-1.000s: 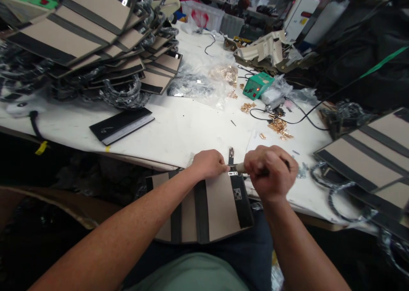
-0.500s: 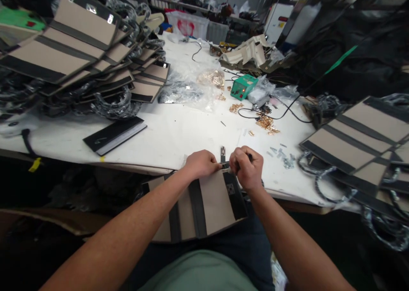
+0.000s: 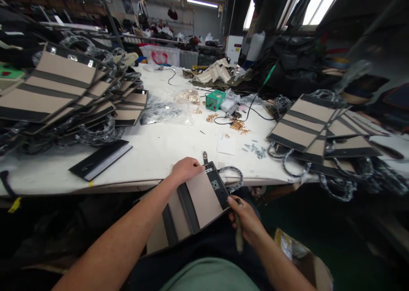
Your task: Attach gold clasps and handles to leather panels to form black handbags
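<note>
Pinches, with the left hand (image 3: 187,170), the far edge of a beige flat panel with dark grey stripes and a black end band (image 3: 204,199), with the grip closed just beside a slotted silver metal plate (image 3: 208,170). Holds the panel slanted above the lap, at the near edge of the white-topped bench (image 3: 153,154). Touches its right-hand corner with the right hand (image 3: 245,217), with the grip also wrapped round a slim tool with a dull olive handle (image 3: 239,235), pointed downward; cannot tell the shape of its hidden upper end. Shows a square silver metal plate (image 3: 215,184) on the black band. Has just beyond the panel a short black strap with a metal end (image 3: 205,157), and at its right a black loop handle in clear plastic (image 3: 234,171). Faces, farther over the bench, loose silver metal strips (image 3: 255,149), a white paper sheet (image 3: 226,144), small gold-coloured metal parts (image 3: 239,125) and a green box-shaped device (image 3: 215,100). Has stacks of similar striped panels at left (image 3: 57,90) and right (image 3: 300,122).
</note>
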A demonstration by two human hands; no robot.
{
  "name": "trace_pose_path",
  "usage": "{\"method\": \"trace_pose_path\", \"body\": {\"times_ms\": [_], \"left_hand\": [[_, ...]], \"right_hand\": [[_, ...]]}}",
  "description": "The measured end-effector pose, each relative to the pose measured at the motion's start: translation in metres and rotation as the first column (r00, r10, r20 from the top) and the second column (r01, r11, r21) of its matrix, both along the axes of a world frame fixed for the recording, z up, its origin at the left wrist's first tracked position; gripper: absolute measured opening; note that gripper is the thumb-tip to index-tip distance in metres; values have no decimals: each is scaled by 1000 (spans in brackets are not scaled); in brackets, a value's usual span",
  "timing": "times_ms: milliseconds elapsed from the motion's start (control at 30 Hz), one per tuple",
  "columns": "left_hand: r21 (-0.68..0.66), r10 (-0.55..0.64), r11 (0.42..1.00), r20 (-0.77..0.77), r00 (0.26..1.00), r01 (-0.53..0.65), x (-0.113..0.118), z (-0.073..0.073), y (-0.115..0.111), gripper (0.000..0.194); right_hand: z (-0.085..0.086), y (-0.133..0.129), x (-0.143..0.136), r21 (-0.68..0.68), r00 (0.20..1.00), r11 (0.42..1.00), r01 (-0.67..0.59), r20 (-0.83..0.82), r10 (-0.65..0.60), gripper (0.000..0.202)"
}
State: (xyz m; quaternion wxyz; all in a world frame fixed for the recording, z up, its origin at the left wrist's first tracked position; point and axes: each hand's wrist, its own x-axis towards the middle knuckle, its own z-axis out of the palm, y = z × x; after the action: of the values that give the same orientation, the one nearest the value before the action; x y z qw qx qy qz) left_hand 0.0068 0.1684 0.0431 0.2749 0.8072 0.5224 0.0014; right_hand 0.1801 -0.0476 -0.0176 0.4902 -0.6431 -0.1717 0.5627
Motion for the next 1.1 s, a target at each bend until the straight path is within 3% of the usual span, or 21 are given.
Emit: {"method": "trace_pose_path", "body": {"times_ms": [133, 233, 300, 433, 567, 700, 967, 1100], "left_hand": [[85, 36, 996, 25, 999, -38, 2, 8, -14, 27], [215, 71, 972, 103, 992, -92, 5, 8, -39, 26], [322, 1, 945, 183, 983, -61, 4, 3, -61, 27], [500, -282, 857, 245, 928, 128, -6, -18, -105, 34], [445, -416, 835, 128, 900, 323, -17, -34, -123, 80], [390, -445, 830, 30, 895, 399, -17, -32, -119, 109], [329, -450, 830, -81, 889, 450, -9, -14, -122, 95], [305, -441, 843, -81, 894, 444, -8, -10, -122, 96]], "right_hand": [[1, 13, -17, 12, 989, 992, 124, -81, -123, 55], [0, 15, -22, 6, 974, 978, 210, -89, -208, 53], [0, 16, -24, 5, 962, 967, 253, -105, -251, 52], [1, 17, -26, -7, 952, 962, 274, -138, -272, 50], [0, 18, -26, -9, 943, 957, 289, -169, -286, 46], [1, 21, -25, -36, 931, 954, 299, -206, -300, 45], [5, 18, -19, -37, 949, 968, 249, -188, -251, 47], [18, 3, -6, 66, 948, 946, 316, -65, -312, 42]]}}
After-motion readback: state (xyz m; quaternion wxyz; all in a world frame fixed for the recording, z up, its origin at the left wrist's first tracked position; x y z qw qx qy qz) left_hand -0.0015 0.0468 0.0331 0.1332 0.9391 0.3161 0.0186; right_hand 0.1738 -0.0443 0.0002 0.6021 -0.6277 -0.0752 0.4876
